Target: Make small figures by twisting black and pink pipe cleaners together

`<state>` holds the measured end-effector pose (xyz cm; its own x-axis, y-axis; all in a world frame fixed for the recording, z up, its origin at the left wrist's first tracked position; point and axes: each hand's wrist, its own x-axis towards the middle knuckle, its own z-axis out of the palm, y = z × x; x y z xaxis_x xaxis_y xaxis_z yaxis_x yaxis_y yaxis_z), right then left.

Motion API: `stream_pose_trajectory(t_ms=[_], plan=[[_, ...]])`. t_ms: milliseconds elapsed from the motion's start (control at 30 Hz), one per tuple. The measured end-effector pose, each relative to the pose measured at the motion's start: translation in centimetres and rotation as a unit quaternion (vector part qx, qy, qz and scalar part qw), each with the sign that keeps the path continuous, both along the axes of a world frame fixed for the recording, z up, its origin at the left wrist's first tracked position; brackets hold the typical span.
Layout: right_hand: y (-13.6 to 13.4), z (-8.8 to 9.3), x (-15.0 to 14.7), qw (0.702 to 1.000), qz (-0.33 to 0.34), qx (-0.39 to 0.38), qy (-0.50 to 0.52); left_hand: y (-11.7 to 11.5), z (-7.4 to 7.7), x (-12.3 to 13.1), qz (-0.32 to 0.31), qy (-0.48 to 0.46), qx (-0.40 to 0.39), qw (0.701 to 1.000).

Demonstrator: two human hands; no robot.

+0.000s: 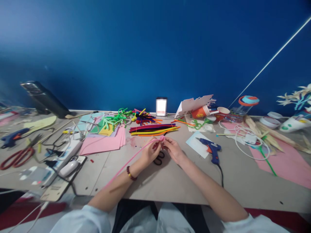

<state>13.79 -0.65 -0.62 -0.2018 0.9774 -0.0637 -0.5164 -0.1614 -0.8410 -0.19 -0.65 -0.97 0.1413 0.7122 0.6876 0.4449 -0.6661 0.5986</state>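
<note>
A long, fuzzy pink pipe cleaner [132, 157], probably light and pliable, is pinched by the left hand [151, 150] and right hand [174, 150]; best held near its bunched end.

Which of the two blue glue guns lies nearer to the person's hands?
The glue gun at right, its nozzle over the pale blue paper. The other glue gun lies far left, near the red-handled scissors.

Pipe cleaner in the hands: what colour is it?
The pipe cleaner is pink, best seen in the head view.
</note>
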Motion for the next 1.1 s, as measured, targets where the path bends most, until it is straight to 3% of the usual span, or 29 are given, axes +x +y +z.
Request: stream_pose_trajectory(t_ms=[200,600,933,1100], plan=[[0.0,0.08,0.21,1.0,0.011,-0.017,0.002,-0.34,0.58,0.19,-0.012,-0.004,0.001,1.0],[-0.2,-0.36,-0.47,1.0,-0.017,-0.006,0.023,0.0,0.47,0.28,0.035,-0.017,-0.049,0.998],[-0.18,-0.21,-0.4,0.999,-0.052,-0.004,-0.003,-0.15,0.1,0.34,-0.032,-0.017,0.002,0.999],[-0.16,0.01,-0.29,0.998,-0.047,-0.024,0.023,0.01,0.1,0.19,-0.024,-0.025,-0.027,0.999]])
